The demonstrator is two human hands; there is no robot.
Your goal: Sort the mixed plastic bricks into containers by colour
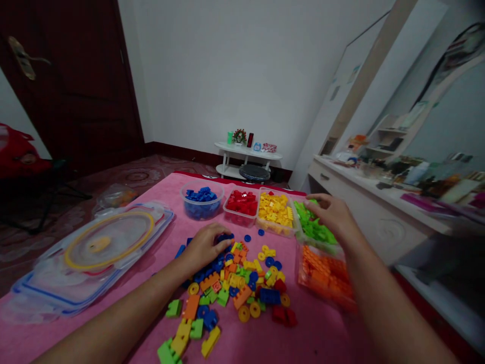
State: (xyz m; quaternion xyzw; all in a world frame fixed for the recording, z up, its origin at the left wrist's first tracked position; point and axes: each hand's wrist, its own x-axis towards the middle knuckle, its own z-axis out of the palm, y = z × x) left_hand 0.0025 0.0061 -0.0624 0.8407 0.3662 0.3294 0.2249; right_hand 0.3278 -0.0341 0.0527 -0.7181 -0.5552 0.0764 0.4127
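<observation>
A loose pile of building bricks (237, 275) in several colours lies on the pink cloth. At its far left edge is my left hand (204, 246), fingers curled, with a blue brick (226, 237) showing between thumb and fingers. Over the tub of green bricks (313, 225) hovers my right hand (330, 210), thumb and fingers apart and nothing visible between them. A round tub of blue bricks (201, 196), a tub of red bricks (242, 203) and a tub of yellow bricks (276, 210) stand behind the pile. Nearer my right forearm is a tub of orange bricks (324, 270).
Clear lids (109, 242) are stacked at the left of the pink-covered table (280, 344). Beyond it are a white shelf stand (246, 149) and, to the right, a dresser (364, 202). A red chair (22, 156) stands at far left.
</observation>
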